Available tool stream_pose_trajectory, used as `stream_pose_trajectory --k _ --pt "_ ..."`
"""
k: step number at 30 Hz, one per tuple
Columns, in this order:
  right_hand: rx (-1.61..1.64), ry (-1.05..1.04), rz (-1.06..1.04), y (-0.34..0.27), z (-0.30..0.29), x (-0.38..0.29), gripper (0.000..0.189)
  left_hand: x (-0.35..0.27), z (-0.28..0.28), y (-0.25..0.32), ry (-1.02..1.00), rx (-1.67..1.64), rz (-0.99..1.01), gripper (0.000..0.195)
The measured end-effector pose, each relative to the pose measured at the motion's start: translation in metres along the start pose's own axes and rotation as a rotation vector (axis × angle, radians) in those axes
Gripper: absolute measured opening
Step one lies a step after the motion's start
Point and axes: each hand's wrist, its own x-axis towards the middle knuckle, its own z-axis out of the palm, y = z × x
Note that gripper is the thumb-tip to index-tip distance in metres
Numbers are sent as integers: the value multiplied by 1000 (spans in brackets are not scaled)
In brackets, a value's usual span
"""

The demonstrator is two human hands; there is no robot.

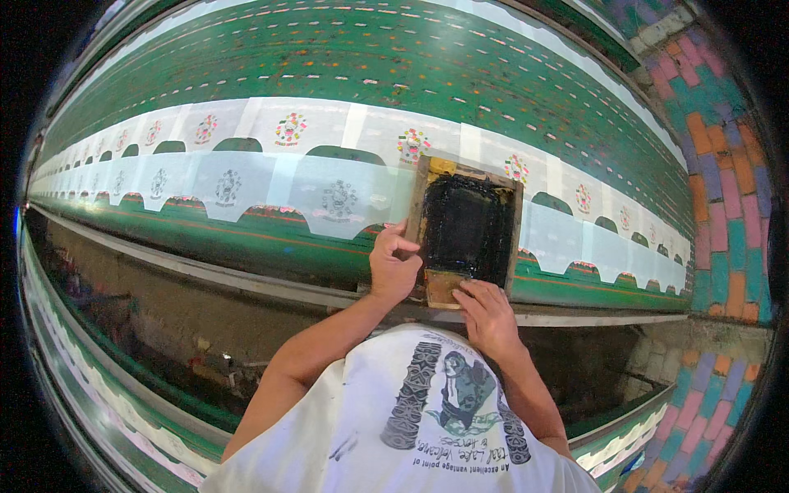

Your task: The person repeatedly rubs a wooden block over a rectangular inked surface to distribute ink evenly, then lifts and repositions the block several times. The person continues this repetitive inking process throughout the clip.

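Note:
A wooden-framed printing screen (516,246) with black ink over its mesh lies on a row of pale fabric pieces (290,185). My left hand (396,262) grips the frame's left side, thumb and forefinger near its edge. My right hand (490,311) rests on a wooden squeegee (442,289) at the frame's near end, fingers on its right part. Left of the screen, several pieces bear a dark outlined character print (339,200). Behind them lies a row of white pieces (327,120) with coloured character prints. Fabric directly under the screen is hidden.
The long green printing table (246,55) has a pale metal edge rail (259,280) on my side. Another green table with white pieces (123,425) stands behind me, across a dark aisle. Coloured brick paving (733,203) lies to the right.

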Motion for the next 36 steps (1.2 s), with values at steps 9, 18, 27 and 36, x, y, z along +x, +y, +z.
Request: stream_pose_trajectory --k 9,18,27,36 --pt "51 -104 61 22 -14 37 43 6 -2 -4 -31 85 29 19" --pt "-13 16 106 39 -8 47 44 17 -18 21 -225 204 21 56" --pt "-5 -146 35 76 -41 60 40 38 -24 53 -376 861 442 49" --pt "-127 99 -48 143 -18 138 35 37 -6 71 -387 1052 408 48"
